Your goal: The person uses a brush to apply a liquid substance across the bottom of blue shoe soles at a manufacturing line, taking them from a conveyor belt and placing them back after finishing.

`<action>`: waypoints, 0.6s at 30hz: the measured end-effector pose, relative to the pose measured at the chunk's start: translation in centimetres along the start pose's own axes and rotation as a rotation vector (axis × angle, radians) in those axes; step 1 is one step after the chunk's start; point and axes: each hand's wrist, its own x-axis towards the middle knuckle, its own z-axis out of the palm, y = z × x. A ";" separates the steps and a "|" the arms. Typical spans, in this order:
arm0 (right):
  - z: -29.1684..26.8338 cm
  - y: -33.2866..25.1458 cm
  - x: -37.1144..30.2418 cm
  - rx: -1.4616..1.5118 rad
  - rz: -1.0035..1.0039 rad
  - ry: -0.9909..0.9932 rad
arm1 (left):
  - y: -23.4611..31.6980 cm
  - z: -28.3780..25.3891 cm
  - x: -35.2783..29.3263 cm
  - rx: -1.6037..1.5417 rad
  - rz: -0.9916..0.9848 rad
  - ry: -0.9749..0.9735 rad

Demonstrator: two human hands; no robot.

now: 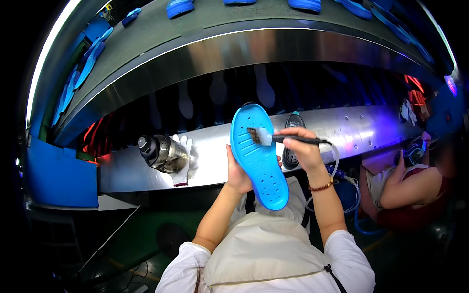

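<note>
Metal worktop (pixel 342 128) runs left to right; bottle (pixel 166 155) at left, dark shoe (pixel 291 158) just beyond sole. Blue sole (pixel 269 168) raised over worktop's near edge, long axis far-left to near-right, broad end far. Left hand (pixel 238 172) wraps its left edge, fingertips showing at right edge. Right hand (pixel 307 150), right of sole, pinches brush (pixel 266 137); handle crosses sole's axis, bristles (pixel 253 136) over far half, contact unclear.

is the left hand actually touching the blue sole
Touching: the head view shows the left hand holding the blue sole, thumb against its left edge and fingertips showing at its right edge.
</note>
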 end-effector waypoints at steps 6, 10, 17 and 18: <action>1.1 -1.6 3.3 -0.279 -0.106 0.042 | -1.4 -0.9 1.8 -0.002 0.074 -0.058; 4.9 -0.2 2.5 -0.937 -0.621 -0.057 | -1.4 -1.6 1.8 0.044 0.106 0.321; 4.5 -0.2 -3.7 -0.841 -0.393 -0.507 | 3.6 -3.6 -0.8 0.164 0.163 0.278; 4.0 -0.5 -4.3 -0.752 -0.309 -0.637 | 3.7 -3.4 -1.0 0.161 0.163 0.286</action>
